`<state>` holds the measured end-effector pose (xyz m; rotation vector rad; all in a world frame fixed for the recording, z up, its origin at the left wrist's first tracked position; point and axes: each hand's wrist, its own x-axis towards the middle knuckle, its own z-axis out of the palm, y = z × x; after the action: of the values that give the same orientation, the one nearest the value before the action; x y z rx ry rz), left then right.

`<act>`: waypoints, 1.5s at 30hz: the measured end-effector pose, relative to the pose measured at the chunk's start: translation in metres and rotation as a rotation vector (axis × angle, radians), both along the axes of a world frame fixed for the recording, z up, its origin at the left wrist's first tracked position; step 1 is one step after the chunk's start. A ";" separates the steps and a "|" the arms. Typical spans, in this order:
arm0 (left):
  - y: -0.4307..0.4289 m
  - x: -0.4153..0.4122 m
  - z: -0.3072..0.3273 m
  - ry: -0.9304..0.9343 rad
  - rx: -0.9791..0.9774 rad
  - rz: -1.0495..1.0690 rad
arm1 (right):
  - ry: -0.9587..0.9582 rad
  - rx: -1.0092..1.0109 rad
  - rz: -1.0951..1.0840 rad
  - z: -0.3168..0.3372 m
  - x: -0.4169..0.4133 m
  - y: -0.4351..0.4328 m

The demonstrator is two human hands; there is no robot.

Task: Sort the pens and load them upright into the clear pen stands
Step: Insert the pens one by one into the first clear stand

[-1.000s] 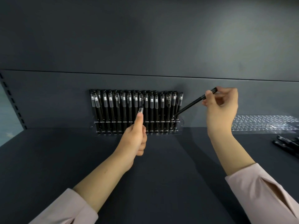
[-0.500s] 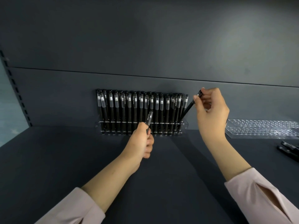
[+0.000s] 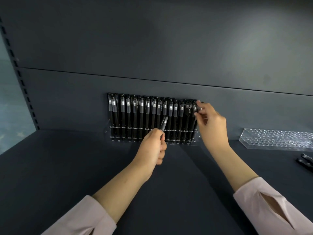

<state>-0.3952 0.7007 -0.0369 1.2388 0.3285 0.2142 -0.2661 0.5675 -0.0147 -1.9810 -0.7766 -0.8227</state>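
Right grip [image 3: 211, 126] first: thumb and fingertips pinch the cap end of the last pen [image 3: 194, 106] at the right end of the stand [image 3: 152, 141], high up so that I can steer its tip into a hole and bring the barrel upright beside its neighbours. Whether it has bottomed out I cannot tell; my hand hides part of it. Left grip [image 3: 152, 148] is curled round a spare pen [image 3: 164, 123], low on the barrel, cap slanting up and to the right, just in front of the middle of the row [image 3: 140, 116]. I judge I hold it there, close to the stand, so that the next loading is a short move.

The pens are black with a pale frosted band below the cap; white lettering runs along the spare pen. The row stands upright and tightly packed, a few leaning slightly on their neighbours. The stand is clear, with thin tiers that hold the barrels, and sits at the back of the shelf [image 3: 67, 167], right by the back panel [image 3: 67, 99], I think so that it cannot tip rearward. It looks all but full, so the spare pen may have to go to the empty stand [image 3: 277, 138], which lies to the right, well apart. Near the right edge a few loose pens [image 3: 304, 160] lie flat on the shelf, not yet loaded.
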 end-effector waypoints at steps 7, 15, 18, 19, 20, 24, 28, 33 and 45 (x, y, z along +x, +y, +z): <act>-0.004 -0.004 0.000 -0.081 0.158 0.059 | 0.124 0.046 0.095 -0.002 -0.001 -0.002; -0.010 -0.007 0.004 -0.128 0.189 0.071 | 0.372 0.137 0.349 0.024 -0.028 -0.014; -0.013 -0.008 0.005 -0.160 0.192 0.043 | 0.589 0.088 0.584 0.025 -0.042 -0.008; -0.014 -0.010 0.005 -0.173 0.215 0.030 | 0.624 0.092 0.625 0.025 -0.044 -0.006; -0.014 -0.011 0.005 -0.188 0.239 0.018 | 0.655 0.110 0.650 0.025 -0.045 -0.005; -0.015 -0.013 0.006 -0.254 0.358 0.001 | 0.773 0.214 0.711 0.025 -0.044 -0.003; -0.019 -0.012 -0.002 -0.265 0.628 0.046 | 0.808 0.382 0.708 0.028 -0.039 -0.006; -0.022 -0.005 -0.019 -0.218 1.058 0.136 | 0.551 0.724 0.339 0.035 -0.019 -0.028; -0.019 0.035 -0.029 -0.118 1.852 0.273 | 0.155 0.458 0.168 0.020 -0.002 -0.036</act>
<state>-0.3601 0.6817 -0.0655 2.9754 0.1202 0.9490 -0.2686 0.5316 0.0050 -1.5290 -0.5913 -0.6682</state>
